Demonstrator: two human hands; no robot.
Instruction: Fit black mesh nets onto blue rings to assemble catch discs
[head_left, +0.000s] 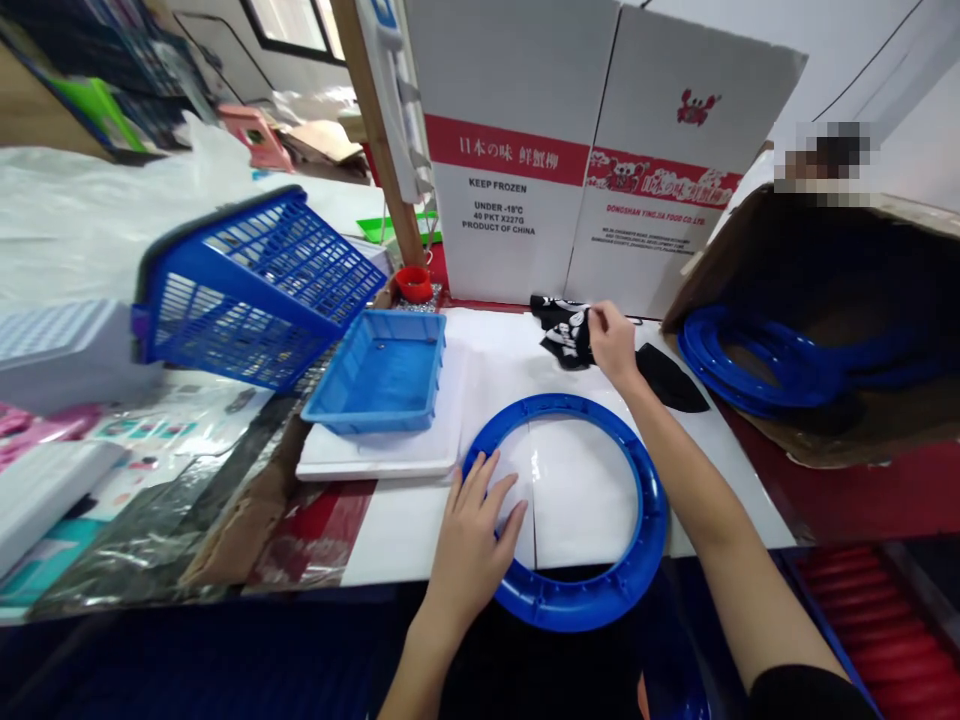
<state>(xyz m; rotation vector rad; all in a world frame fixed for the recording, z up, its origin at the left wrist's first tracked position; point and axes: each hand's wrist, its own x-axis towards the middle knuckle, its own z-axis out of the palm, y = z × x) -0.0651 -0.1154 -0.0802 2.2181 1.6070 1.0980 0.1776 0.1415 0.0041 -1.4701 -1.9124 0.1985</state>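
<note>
Ring of glossy blue plastic [652,500] under the left hand [472,540], thin black pieces with white print [566,342] at the right hand [613,342]

The ring lies flat at the near edge of the white-topped desk [405,545], and its nearest part reaches beyond this edge. The left hand is opened, with its fingers a little apart and laid on the left side of the ring; the thumb is over the ring's opening. Whether these fingers press firmly, I cannot tell.

The right hand is stretched past the ring to the far part of the desk. Its thumb and forefinger are drawn together in a pinch on the right side of the printed pieces. To the right of this hand lies a plain black flat piece with a pointed end [673,378].

Left of the ring, a light blue rectangular plastic tray [379,378] rests on a flat white slab [375,457]. Behind the tray stands a small red round cup [414,284], and a dark blue plastic basket with slotted walls [289,275] is tilted at its left. At the far side stands a white cardboard panel with a red printed band [510,95]. On the right, an open brown cardboard box [832,453] contains several blue plastic rings [757,365].
</note>
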